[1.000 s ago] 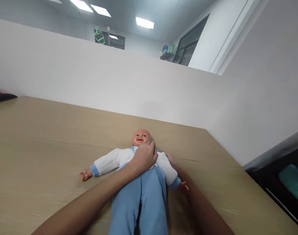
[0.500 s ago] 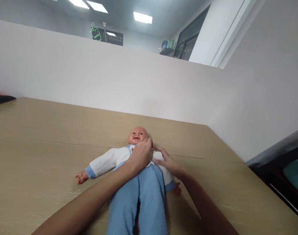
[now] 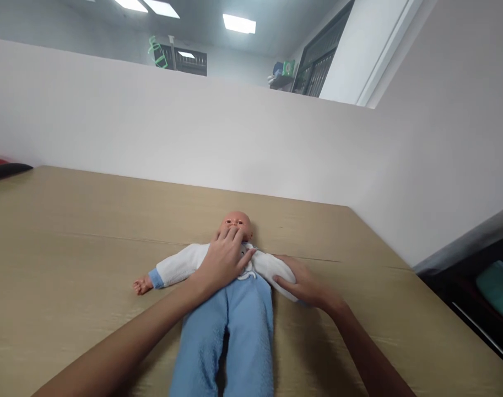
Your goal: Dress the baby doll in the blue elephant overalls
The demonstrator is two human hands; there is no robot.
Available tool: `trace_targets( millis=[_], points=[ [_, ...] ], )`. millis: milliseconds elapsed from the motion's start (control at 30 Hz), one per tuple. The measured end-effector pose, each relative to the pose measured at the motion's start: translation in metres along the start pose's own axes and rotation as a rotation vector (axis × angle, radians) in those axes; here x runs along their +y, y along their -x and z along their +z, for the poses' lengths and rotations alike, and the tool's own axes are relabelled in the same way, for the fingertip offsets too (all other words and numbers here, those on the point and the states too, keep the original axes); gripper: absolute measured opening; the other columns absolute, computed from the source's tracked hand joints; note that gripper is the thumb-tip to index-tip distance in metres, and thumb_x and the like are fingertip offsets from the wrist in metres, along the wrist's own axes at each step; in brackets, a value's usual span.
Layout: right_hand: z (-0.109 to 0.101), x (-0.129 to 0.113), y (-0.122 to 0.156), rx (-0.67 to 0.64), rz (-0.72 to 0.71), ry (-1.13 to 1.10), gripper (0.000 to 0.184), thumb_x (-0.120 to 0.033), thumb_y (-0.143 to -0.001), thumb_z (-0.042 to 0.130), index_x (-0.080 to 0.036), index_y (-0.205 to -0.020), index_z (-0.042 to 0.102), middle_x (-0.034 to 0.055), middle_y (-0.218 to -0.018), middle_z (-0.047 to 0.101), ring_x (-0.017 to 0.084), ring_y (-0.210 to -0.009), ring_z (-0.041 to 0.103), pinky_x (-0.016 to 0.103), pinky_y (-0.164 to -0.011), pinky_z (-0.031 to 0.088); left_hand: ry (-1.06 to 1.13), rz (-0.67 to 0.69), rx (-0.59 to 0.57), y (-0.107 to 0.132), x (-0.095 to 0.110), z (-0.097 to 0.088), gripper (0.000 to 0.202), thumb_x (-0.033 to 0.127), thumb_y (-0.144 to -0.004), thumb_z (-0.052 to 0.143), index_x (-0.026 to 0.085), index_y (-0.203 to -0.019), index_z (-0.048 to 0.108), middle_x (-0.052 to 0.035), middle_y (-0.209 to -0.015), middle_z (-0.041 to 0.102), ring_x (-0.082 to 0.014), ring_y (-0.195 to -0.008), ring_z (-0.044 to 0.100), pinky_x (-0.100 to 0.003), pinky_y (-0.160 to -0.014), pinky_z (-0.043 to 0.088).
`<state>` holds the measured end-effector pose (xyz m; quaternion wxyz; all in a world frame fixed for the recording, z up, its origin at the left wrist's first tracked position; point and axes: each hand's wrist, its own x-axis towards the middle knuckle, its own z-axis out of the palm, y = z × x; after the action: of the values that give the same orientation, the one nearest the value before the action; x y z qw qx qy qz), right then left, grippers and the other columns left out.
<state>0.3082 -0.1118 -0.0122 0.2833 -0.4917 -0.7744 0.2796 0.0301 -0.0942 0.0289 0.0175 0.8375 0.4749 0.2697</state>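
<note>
A baby doll [image 3: 247, 325] in a white and light-blue outfit lies on its back on the table, its head toward the wall. My left hand [image 3: 224, 256] rests over the doll's chest with fingers extended, their tips covering its mouth and chin. At the right, my right hand [image 3: 303, 281] is wrapped round the doll's white sleeve [image 3: 274, 267], thumb on top. The doll's hand on that side is hidden beneath mine. Its other arm [image 3: 177, 266] stretches out to the left, with the bare plastic hand showing past a blue cuff.
The wooden table [image 3: 90, 215] has a thin seam across it. A white wall [image 3: 193, 132] stands behind, with an opening into a lit room above. Dark and red items [image 3: 5, 170] sit at the left edge. A dark shelf with teal cloth [image 3: 499, 289] is at the right.
My left hand has moved left and flattened from a pinch near the doll's neck. My right hand has slid down the sleeve, and the doll's arm is now lifted outward.
</note>
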Motion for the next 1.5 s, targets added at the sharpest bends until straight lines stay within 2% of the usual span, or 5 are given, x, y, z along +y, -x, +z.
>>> trace_targets(
  millis=[333, 667, 1100, 1333, 1500],
  points=[
    [0.055, -0.044, 0.029, 0.147, -0.083, -0.07, 0.02, -0.041, -0.103, 0.056, -0.028, -0.1, 0.071, 0.0067, -0.098, 0.072, 0.028, -0.095, 0.066, 0.04, -0.087, 0.05, 0.597, -0.387, 0.033, 0.127, -0.047, -0.013, 0.028, 0.049, -0.106, 0.045, 0.024, -0.114, 0.056, -0.007, -0.11, 0.064, -0.0262, -0.106, 0.059, -0.04, -0.099, 0.049],
    [0.082, -0.01, 0.013, 0.277, 0.275, -0.736, 0.045, -0.074, -0.09, 0.061, -0.029, -0.092, 0.064, 0.0029, -0.093, 0.069, 0.028, -0.091, 0.062, 0.038, -0.087, 0.051, 0.919, -0.513, -0.042, 0.112, -0.058, -0.007, 0.037, 0.061, -0.103, 0.045, 0.025, -0.096, 0.048, 0.0027, -0.087, 0.046, -0.0178, -0.082, 0.045, -0.028, -0.08, 0.045],
    [0.058, -0.003, 0.024, 0.543, -0.217, 0.373, 0.029, -0.01, -0.092, 0.048, -0.024, -0.116, 0.059, 0.0123, -0.118, 0.065, 0.033, -0.116, 0.059, 0.051, -0.101, 0.045, 0.331, -0.248, 0.137, 0.119, -0.054, -0.002, 0.029, 0.01, -0.092, 0.044, 0.021, -0.116, 0.057, -0.0103, -0.119, 0.062, -0.0286, -0.116, 0.055, -0.047, -0.106, 0.044],
    [0.039, 0.008, 0.028, 0.975, -0.389, 0.321, 0.019, -0.011, -0.092, 0.061, -0.023, -0.107, 0.056, 0.0062, -0.099, 0.065, 0.027, -0.094, 0.063, 0.046, -0.087, 0.049, 0.302, 0.129, -0.012, 0.054, 0.012, -0.024, 0.025, 0.014, -0.098, 0.048, 0.024, -0.118, 0.059, -0.008, -0.127, 0.065, -0.0263, -0.124, 0.055, -0.043, -0.108, 0.045],
    [0.046, 0.0, 0.043, 0.964, -0.699, 0.288, 0.031, -0.001, -0.083, 0.066, -0.024, -0.102, 0.056, 0.0014, -0.094, 0.063, 0.019, -0.081, 0.062, 0.04, -0.08, 0.05, -0.002, 0.329, -0.379, -0.026, 0.068, 0.025, 0.05, 0.04, -0.092, 0.071, 0.013, -0.132, 0.057, -0.0177, -0.138, 0.063, -0.0326, -0.127, 0.056, -0.045, -0.106, 0.049]
  ],
)
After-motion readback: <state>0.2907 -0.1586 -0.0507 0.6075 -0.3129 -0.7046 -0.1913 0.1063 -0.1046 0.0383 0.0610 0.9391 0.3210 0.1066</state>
